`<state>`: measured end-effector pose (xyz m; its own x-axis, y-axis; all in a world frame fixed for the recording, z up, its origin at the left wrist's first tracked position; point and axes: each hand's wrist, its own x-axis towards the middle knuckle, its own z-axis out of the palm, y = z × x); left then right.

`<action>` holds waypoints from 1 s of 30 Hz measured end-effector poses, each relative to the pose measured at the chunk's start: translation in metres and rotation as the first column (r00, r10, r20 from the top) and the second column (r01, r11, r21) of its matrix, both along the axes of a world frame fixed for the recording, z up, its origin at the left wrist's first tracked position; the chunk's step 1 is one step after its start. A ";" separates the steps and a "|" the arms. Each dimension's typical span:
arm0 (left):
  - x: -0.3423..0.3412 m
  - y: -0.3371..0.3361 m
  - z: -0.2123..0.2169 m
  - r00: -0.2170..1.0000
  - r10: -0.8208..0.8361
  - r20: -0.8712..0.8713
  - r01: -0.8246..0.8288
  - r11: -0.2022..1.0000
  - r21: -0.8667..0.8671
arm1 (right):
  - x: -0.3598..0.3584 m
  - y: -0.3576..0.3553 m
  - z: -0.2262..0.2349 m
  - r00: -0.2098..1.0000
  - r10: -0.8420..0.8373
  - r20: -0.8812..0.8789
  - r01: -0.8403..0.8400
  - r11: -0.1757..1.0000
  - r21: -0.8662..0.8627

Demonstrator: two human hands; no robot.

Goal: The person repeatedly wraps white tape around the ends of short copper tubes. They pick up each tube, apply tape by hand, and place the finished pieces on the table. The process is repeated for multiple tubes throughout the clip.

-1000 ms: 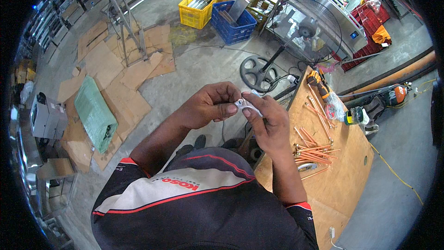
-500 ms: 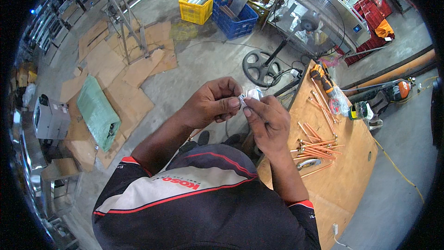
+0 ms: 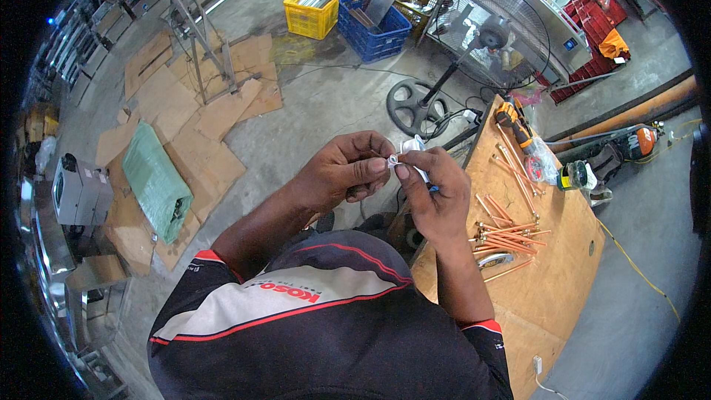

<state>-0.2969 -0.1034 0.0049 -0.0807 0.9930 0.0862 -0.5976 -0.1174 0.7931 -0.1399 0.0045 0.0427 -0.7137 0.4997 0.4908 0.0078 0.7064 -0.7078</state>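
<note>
In front of my chest, my left hand [image 3: 348,169] and my right hand [image 3: 438,196] meet with thumbs and forefingers pinched. Between the fingertips is a small white looped strip [image 3: 393,161], like thin plastic or string; its kind is not clear. A crumpled white piece with some blue [image 3: 412,145] shows behind my right forefinger, part of it hidden by the fingers. To the right of my right hand, several thin copper tubes [image 3: 511,237] with brass-coloured ends lie on a wooden table [image 3: 544,281].
On the table are a tape measure [image 3: 495,260] and a yellow-black power tool [image 3: 514,120]. A pedestal fan [image 3: 492,33] stands beyond it. Yellow [image 3: 304,21] and blue crates [image 3: 374,43] hold metal parts. Cardboard [image 3: 204,155] and a green-wrapped block [image 3: 154,181] lie left.
Both hands have shifted slightly right. The white piece has turned in the fingers, and a thin white loop now shows between the fingertips.
</note>
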 end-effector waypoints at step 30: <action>0.024 0.005 -0.003 0.941 0.303 -0.154 -0.310 0.951 -0.023 | -0.005 -0.001 -0.012 0.986 -0.127 -0.106 0.141 0.980 0.138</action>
<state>-0.2727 -0.0980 0.0019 -0.3715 0.9254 0.0749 -0.4150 -0.2378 0.8782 -0.1448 0.0036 0.0305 -0.5910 0.5066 0.6278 0.0466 0.7984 -0.6004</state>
